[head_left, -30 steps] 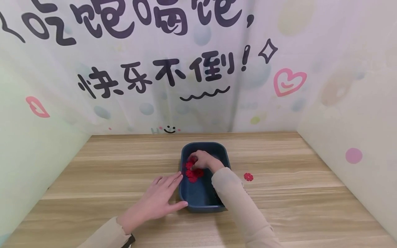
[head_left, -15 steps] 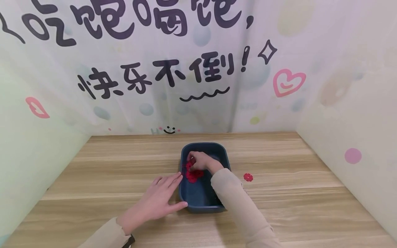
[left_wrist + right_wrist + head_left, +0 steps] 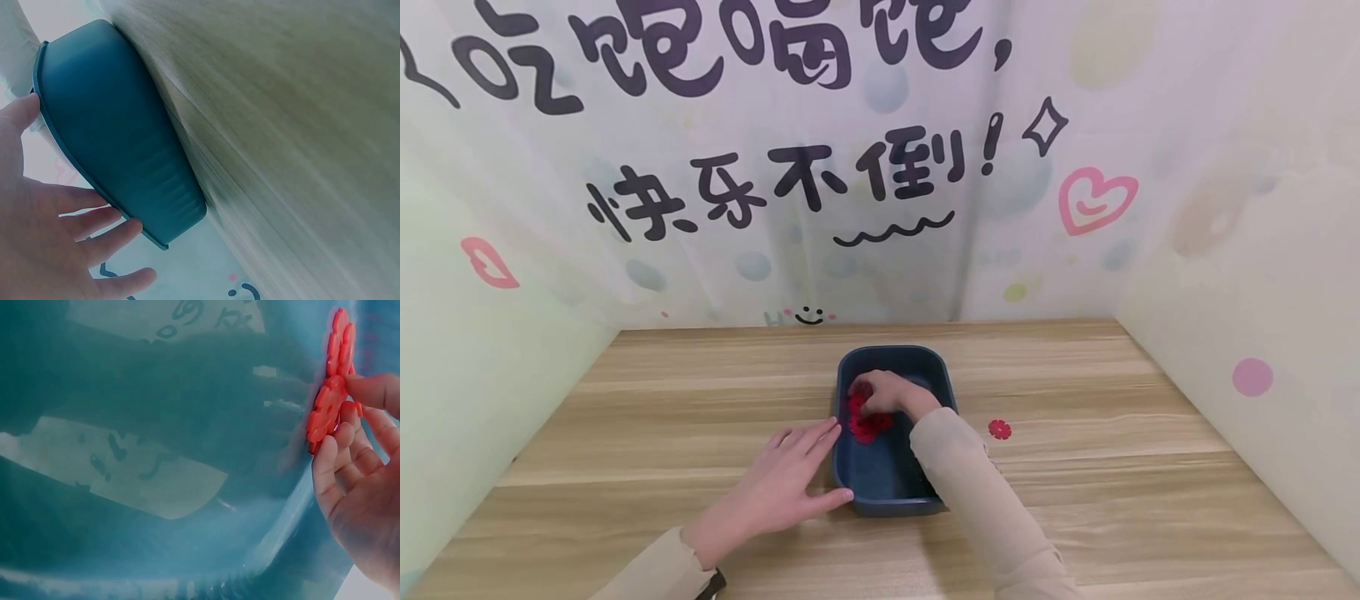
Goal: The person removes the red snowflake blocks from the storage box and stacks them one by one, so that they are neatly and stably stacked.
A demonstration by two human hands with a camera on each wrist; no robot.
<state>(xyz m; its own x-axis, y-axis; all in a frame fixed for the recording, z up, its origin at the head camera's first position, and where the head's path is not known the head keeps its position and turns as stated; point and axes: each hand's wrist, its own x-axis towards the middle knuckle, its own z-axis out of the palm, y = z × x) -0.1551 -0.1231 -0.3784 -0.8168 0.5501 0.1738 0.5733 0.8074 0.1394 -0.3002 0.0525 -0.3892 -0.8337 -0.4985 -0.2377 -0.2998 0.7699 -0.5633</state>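
A dark blue rectangular bin [image 3: 891, 483] stands on the table, with several red flower-shaped discs [image 3: 865, 430] along the left side of its floor. My right hand [image 3: 889, 392] reaches down inside it with curled fingers. In the right wrist view, my right thumb and fingers pinch at red flower-shaped discs [image 3: 329, 407] beside the bin's wall; their far side is hidden by the hand. My left hand [image 3: 781, 482] has its fingers spread, the fingertips and thumb tip resting at the bin's left rim. The left wrist view shows these fingers [image 3: 112, 240] along the edge.
A single red flower-shaped disc [image 3: 1000, 429] lies on the wooden table [image 3: 1112, 492] to the right of the bin. White printed cloth [image 3: 805, 250] hangs behind the table, and pale walls [image 3: 1247, 292] close it in at both sides.
My right hand stays in the bin, its fingers shifting slightly among the red discs. The left hand and the bin keep their places.
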